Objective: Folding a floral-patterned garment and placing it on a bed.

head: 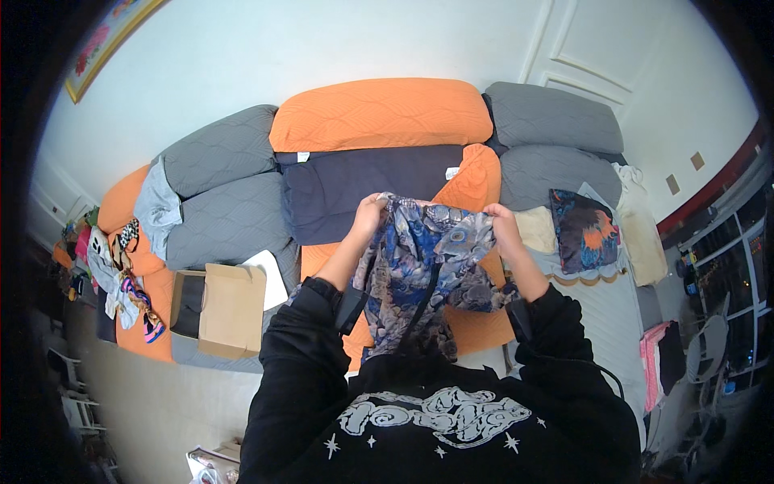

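A patterned blue, grey and brown garment (423, 260) hangs between my hands, stretched out above the sofa and close to my chest. My left hand (369, 216) grips its upper left corner; my right hand (504, 227) pinches its upper right corner. A dark strip runs down the cloth's middle. Black sleeves cover my forearms to just above the wrists, with a dark band on each. The garment's lower end disappears against my black top.
Beneath is a sofa with orange (381, 115) and grey cushions (224, 212). An opened cardboard box (233, 311) lies left, beside a white flat thing (270, 281). Folded dark printed cloth (583, 233) and cream cloth (535, 230) lie right. Loose clothes (130, 284) hang at far left.
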